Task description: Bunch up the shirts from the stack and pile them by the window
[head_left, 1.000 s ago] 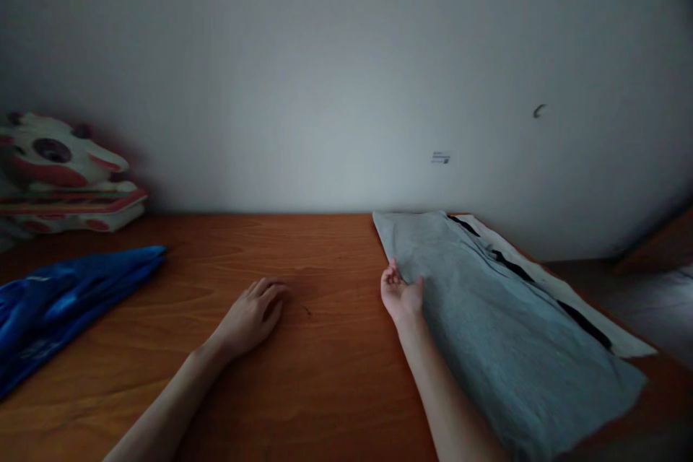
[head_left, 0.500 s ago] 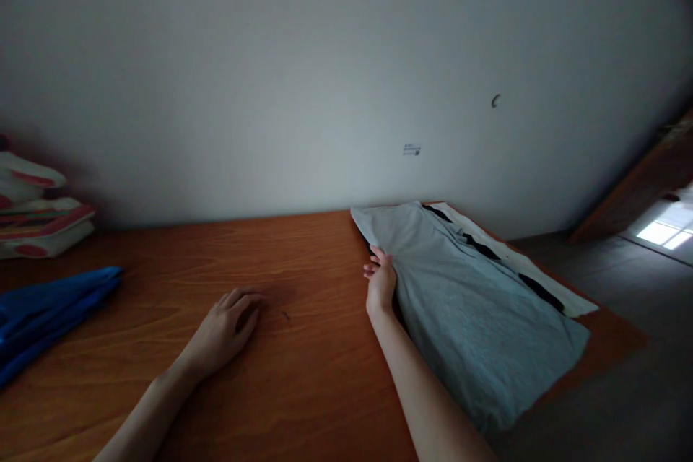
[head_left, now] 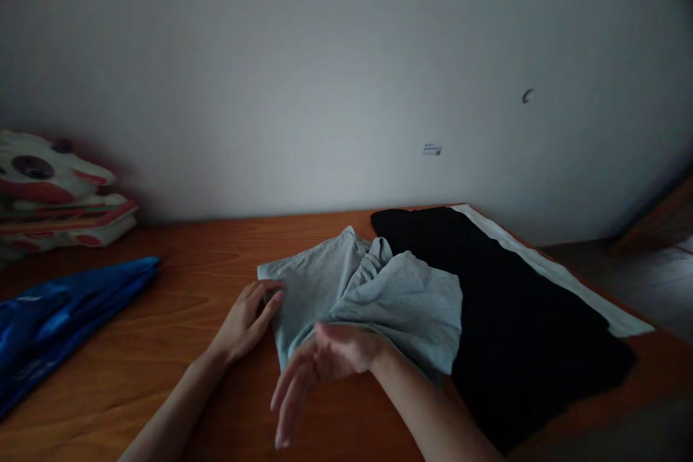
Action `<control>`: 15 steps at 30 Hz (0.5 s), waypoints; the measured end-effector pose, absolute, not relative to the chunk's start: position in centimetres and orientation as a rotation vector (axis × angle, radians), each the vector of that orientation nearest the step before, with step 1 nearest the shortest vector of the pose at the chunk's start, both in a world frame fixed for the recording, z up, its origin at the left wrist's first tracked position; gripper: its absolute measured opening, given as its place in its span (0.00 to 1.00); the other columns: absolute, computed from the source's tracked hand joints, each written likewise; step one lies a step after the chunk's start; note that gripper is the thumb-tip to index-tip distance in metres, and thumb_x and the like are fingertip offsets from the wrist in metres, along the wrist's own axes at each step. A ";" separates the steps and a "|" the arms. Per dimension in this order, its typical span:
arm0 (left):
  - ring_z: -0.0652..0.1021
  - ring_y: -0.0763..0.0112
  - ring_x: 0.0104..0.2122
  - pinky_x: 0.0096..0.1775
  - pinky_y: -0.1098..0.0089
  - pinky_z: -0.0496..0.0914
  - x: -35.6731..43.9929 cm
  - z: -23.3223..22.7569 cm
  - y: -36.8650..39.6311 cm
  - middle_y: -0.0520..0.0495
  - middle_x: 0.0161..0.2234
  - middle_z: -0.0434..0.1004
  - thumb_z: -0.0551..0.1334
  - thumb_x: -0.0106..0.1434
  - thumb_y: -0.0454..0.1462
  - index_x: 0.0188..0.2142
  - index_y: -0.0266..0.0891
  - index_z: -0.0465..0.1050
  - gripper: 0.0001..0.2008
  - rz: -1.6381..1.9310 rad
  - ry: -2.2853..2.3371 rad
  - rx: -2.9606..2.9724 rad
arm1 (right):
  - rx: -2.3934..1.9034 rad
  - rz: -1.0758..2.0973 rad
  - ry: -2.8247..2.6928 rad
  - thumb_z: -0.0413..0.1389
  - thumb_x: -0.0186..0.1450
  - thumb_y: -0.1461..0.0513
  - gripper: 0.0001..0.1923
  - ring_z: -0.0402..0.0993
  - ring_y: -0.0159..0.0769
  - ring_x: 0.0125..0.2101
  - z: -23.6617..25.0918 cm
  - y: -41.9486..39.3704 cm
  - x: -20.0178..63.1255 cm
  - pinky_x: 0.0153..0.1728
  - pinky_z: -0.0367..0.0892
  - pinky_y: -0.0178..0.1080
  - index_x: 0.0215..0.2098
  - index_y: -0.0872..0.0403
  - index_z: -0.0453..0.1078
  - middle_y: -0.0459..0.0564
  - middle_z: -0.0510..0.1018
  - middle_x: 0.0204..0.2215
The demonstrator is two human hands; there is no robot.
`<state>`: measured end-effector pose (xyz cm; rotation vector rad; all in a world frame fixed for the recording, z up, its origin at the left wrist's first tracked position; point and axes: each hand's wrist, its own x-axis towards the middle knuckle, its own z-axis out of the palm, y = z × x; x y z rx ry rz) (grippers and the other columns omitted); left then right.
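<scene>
Head view: my left hand (head_left: pixel 246 321) lies flat, fingers (head_left: pixel 265 299) together, touching the near corner of the grey garment (head_left: pixel 373 296). My right hand (head_left: pixel 325 361) hangs loose and spread, holding nothing, just before its front edge. It's rumpled on the tabletop (head_left: pixel 178 281), overlapping the black garment (head_left: pixel 520 317). I judge flattening it comes next.

No legible text (wall sticker (head_left: pixel 432 150) blurred)

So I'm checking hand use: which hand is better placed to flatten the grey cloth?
Probably left: the left hand lies flat at the grey cloth edge; the right hand hovers open, blurred.
</scene>
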<state>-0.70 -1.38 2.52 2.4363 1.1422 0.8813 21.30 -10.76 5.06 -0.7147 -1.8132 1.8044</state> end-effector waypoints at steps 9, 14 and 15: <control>0.76 0.49 0.53 0.56 0.48 0.69 0.1 1.6 -2.1 0.39 0.54 0.75 0.63 0.64 0.52 0.53 0.43 0.76 0.23 0.722 1.275 2.610 | -1.622 0.204 -1.018 0.58 0.61 0.42 0.29 0.74 0.52 0.48 5.3 -7.4 30.7 0.50 0.68 0.52 0.47 0.54 0.71 0.62 0.79 0.46; 0.76 0.51 0.50 0.54 0.51 0.70 0.2 2.0 -2.1 0.40 0.51 0.77 0.66 0.61 0.50 0.49 0.42 0.77 0.21 0.821 1.242 2.483 | -2.295 -0.188 -1.414 0.60 0.64 0.52 0.20 0.73 0.58 0.47 3.0 -7.8 31.4 0.43 0.67 0.51 0.47 0.58 0.75 0.66 0.79 0.43; 0.78 0.53 0.47 0.52 0.53 0.71 0.3 2.2 -2.2 0.40 0.48 0.78 0.66 0.61 0.49 0.48 0.42 0.77 0.20 0.839 1.224 2.430 | -2.310 -0.170 -1.496 0.58 0.67 0.54 0.14 0.75 0.55 0.44 2.8 -7.8 31.3 0.41 0.68 0.49 0.42 0.56 0.77 0.63 0.80 0.39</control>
